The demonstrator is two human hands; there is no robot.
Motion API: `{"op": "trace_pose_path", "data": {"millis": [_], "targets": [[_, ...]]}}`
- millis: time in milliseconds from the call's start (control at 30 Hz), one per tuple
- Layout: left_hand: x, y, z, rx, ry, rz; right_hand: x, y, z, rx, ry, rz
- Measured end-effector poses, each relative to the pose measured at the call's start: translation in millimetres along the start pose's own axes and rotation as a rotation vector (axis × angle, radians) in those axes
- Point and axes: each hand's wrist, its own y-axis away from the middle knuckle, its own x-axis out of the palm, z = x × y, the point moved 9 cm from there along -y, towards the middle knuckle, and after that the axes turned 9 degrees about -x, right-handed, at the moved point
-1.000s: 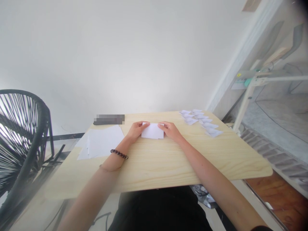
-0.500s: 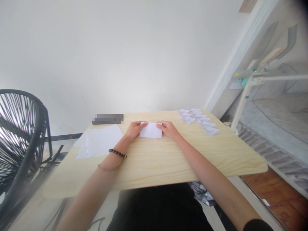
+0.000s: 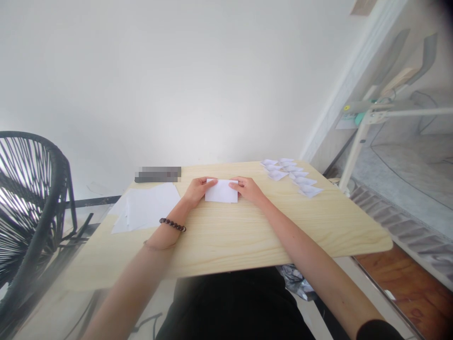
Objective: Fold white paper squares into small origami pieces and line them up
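Observation:
A small folded sheet of white paper (image 3: 221, 192) is held between my two hands over the middle of the table. My left hand (image 3: 199, 190) grips its left edge, thumb on the near face and fingers behind. At the right edge, my right hand (image 3: 247, 188) pinches it in the same way. Several folded paper boats (image 3: 278, 175) stand in rows at the table's back right. To the left of my left hand lies a loose pile of flat white paper sheets (image 3: 152, 207).
The pale wooden table (image 3: 226, 245) stands against a white wall. A dark blurred-out object (image 3: 157, 174) lies at its back left. A woven black chair (image 3: 46, 189) is on the left. On the right stands a white metal frame (image 3: 357, 146) with grey handles.
Both hands and the folded paper stay practically in place. The whole view has shifted very slightly.

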Motion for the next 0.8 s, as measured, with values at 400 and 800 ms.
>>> {"op": "trace_pose_path", "data": {"millis": [400, 800], "targets": [[0.2, 0.6, -0.3, 0.002, 0.023, 0.015, 3.4, 1.4, 4.4, 0.003, -0.016, 0.069], [2.9, 6.4, -9.9, 0.100, -0.119, -0.091, -2.1, -4.9, 31.4, -0.216, 0.370, -0.071]]}}
